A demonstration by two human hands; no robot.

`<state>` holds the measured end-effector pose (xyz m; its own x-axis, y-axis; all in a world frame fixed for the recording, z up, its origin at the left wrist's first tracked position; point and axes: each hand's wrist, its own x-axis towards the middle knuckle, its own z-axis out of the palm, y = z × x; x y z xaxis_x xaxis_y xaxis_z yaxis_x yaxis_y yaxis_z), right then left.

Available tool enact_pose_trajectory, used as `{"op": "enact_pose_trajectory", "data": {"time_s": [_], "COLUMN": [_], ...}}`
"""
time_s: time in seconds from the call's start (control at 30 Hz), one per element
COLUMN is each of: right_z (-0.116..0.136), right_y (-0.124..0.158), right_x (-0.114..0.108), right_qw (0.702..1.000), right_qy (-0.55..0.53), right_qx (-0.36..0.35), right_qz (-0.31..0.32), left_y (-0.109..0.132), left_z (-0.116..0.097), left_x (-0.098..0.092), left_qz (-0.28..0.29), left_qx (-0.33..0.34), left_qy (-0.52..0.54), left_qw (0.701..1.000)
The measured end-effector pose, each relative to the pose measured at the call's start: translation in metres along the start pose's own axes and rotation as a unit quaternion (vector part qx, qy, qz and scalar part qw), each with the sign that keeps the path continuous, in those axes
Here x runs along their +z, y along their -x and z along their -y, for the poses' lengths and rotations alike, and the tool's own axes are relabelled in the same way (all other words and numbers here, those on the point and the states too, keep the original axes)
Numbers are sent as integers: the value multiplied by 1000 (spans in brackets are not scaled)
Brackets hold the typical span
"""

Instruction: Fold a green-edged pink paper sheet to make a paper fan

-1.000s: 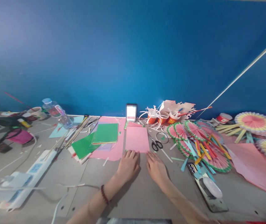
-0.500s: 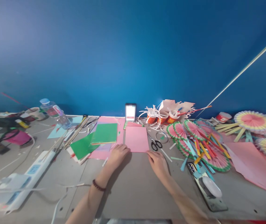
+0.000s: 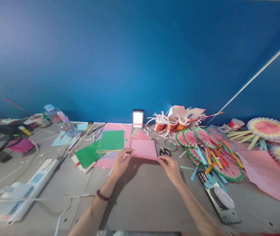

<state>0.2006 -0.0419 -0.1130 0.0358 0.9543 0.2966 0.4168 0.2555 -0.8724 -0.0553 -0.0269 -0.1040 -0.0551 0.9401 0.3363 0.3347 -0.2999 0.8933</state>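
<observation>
Now L hand [image 3: 121, 161] pinches the pink sheet [image 3: 144, 147] at its near L corner, R hand [image 3: 171, 166] nips near R corner, fingertips tight; near edge looks raised off grey table [image 3: 140, 200], sheet btwn green paper [image 3: 111, 141] & scissors [image 3: 165, 152], striped paper [image 3: 141, 134] just behind.

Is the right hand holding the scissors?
No: the right hand pinches a corner of a pink sheet; the scissors lie just beyond.

We've got a blue wall [image 3: 135, 59] beyond the hands [image 3: 121, 163], paler far to their left, a white diagonal strip [image 3: 263, 68] up to their right, grey seamed tabletop [image 3: 145, 196] underneath.
</observation>
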Motion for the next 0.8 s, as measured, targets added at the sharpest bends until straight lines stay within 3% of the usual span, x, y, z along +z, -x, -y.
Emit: {"op": "enact_pose_trajectory", "data": {"time_s": [0.1,0.23,0.33,0.4,0.47,0.6,0.7,0.8], "right_z": [14,42,60,67,65,37,10,-8], "right_y": [-8,-17,-25,-32,-39,-44,-39,-32], "right_x": [-12,-31,-45,-50,-51,-35,-20,-13], "right_qw": [997,988,979,974,969,974,980,980], "right_qy": [-54,-117,-159,-171,-169,-93,-18,66], "right_qx": [50,87,118,137,153,155,111,37], "right_qz": [27,41,41,62,94,138,163,183], "left_y": [-4,-11,-17,-22,-26,-23,-14,-8], "left_z": [-8,-44,-73,-79,-73,-32,-3,9], "left_x": [-3,-10,-16,-19,-20,-14,-8,-4], "left_qz": [-20,-26,-23,-8,29,143,183,209], "left_qx": [-14,-14,-52,-89,-117,-125,-52,-6], "left_qy": [48,94,136,151,155,70,-80,-124], "left_qw": [999,995,989,984,981,979,978,970]}}
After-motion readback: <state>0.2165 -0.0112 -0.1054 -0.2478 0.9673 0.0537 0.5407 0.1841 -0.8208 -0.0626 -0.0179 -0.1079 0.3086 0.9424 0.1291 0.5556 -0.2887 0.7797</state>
